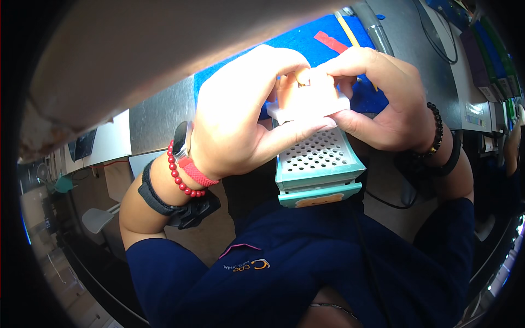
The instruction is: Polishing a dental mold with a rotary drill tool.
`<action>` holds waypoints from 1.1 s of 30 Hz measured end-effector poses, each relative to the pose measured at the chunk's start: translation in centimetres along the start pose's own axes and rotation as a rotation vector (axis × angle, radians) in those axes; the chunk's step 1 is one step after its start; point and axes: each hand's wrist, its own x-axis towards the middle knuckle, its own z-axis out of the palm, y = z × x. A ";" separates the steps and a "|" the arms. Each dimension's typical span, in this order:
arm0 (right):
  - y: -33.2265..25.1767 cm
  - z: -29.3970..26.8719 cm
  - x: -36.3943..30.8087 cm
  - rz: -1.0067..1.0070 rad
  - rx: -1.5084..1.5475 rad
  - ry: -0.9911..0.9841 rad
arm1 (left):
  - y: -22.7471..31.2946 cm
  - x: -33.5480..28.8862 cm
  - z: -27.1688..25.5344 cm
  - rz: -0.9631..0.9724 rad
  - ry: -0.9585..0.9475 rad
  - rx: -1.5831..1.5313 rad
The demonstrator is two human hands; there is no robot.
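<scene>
Both hands are closed around a peach-coloured dental model (306,101) with a pale base, washed out by bright light. My left hand (235,109) grips it from the left. Its thumb lies along the near edge, and its index finger bends over the top beside a small yellowish piece (302,76). On the other side, my right hand (385,93) has its thumb at the near right corner and its fingertips on the upper right of the model. Directly below sits a white perforated grille (317,153) in a teal frame, partly hidden by the hands.
A blue mat (306,41) lies beyond the hands, bearing a red strip (330,41) and a yellow stick (348,30). A grey tube (376,30) stands behind. A large pale blurred shape (126,65) covers the upper left. Coloured binders (486,60) line the right.
</scene>
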 end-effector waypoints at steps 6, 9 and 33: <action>-0.1 0.0 0.0 0.016 -0.008 -0.014 | 0.0 -0.1 0.1 -0.006 -0.001 -0.011; -0.1 0.0 0.0 0.023 0.013 -0.007 | 0.1 -0.1 0.1 0.005 0.008 -0.009; -0.1 0.1 -0.2 0.031 0.009 -0.023 | -0.1 0.0 0.1 0.024 -0.017 -0.054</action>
